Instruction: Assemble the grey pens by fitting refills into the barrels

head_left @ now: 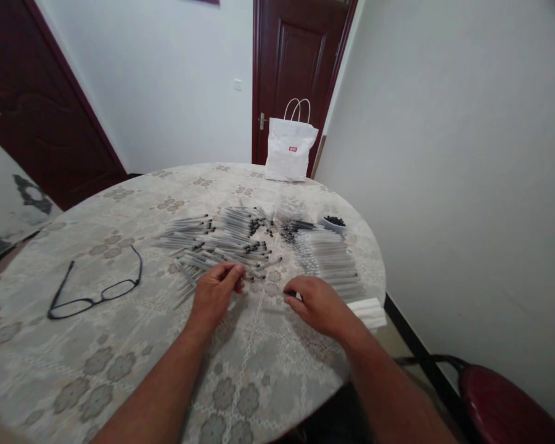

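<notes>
My left hand (216, 288) is closed, thumb and forefinger pressed together, beside a loose pile of clear pen barrels (197, 262) with black ends. What it pinches, if anything, is hidden. My right hand (315, 302) is closed on a small dark piece (290, 294) that shows at the fingertips, too small to name surely. To its upper right, another stack of clear pen barrels (333, 262) lies in neat rows. Behind the loose pile lie more black-ended pens (235, 222). Several thin black parts (300, 227) rest beyond the neat stack.
A small white bowl (333, 227) holds small black pieces. Clear plastic bags (290, 207) lie at mid-table. Black-framed glasses (97, 300) rest on the left of the patterned tablecloth (134, 370). A white paper bag (287, 157) stands at the back, and white folded material (369, 312) lies at the right edge.
</notes>
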Motion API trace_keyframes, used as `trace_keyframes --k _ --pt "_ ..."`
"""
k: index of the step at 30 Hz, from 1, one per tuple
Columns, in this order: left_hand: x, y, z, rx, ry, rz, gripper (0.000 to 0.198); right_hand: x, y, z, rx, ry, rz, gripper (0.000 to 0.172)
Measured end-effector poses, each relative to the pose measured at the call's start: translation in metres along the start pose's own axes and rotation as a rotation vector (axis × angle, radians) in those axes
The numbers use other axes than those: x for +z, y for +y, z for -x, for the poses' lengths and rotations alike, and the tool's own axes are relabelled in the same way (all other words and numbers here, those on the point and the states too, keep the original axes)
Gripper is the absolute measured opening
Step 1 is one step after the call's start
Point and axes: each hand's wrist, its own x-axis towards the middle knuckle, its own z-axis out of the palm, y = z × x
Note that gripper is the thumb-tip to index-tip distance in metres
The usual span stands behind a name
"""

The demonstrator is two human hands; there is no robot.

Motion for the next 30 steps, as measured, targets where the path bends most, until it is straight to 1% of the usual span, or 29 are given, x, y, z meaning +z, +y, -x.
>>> trace_keyframes --k 2,5,7,9,12,14,16,22,26,30 --pt "-0.007 0.000 -0.004 0.022 0.174 -0.036 0.030 -0.011 0.011 0.017 0.014 0.049 0.031 0.011" --pt "-0.019 -0.001 -0.011 0.071 0.397 -0.117 0.028 -0.031 0.036 0.043 0.055 0.202 0.098 0.014" --pt "-0.025 -0.003 -0.014 0.121 0.490 -0.210 0.027 -0.045 0.057 0.058 0.076 0.312 0.160 0.016" --pt "-0.031 -0.005 -0.016 0.152 0.536 -0.316 0.026 -0.056 0.077 0.071 0.091 0.392 0.234 0.016" --pt "-0.037 -0.007 -0.018 0.182 0.569 -0.469 0.026 -0.059 0.098 0.084 0.119 0.422 0.338 0.015" --pt "-0.041 -0.010 -0.020 0.178 0.583 -0.564 0.027 -0.056 0.104 0.088 0.147 0.414 0.383 0.014" --pt "-0.044 -0.014 -0.022 0.162 0.583 -0.643 0.028 -0.050 0.104 0.089 0.176 0.401 0.411 0.015" --pt "-0.050 -0.031 -0.027 0.158 0.530 -0.813 0.031 -0.036 0.102 0.077 0.224 0.318 0.475 0.018" --pt "-0.053 -0.034 -0.027 0.080 0.502 -0.922 0.034 -0.032 0.104 0.075 0.233 0.288 0.493 0.022" --pt "-0.054 -0.032 -0.025 0.001 0.457 -0.998 0.038 -0.031 0.104 0.078 0.232 0.320 0.484 0.022"
